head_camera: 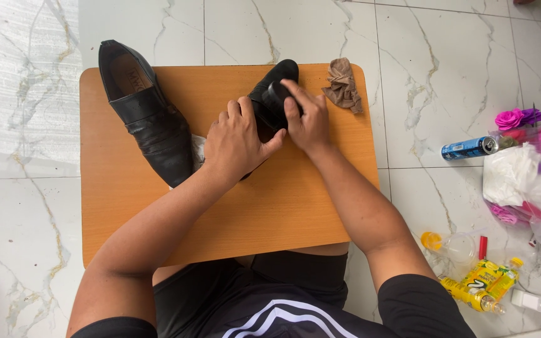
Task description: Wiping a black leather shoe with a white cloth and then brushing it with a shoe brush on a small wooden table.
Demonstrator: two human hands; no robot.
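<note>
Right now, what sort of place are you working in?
Probably a room at home, not a workshop: a low wooden table on a marble-tiled floor, with drink bottles, a can and a bag of paper flowers scattered beside it.

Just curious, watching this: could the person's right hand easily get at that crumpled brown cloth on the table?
Probably yes. The right hand rests on the black shoe close to the crumpled brown cloth, with only bare table between them. It would have to let go of the shoe first.
</note>
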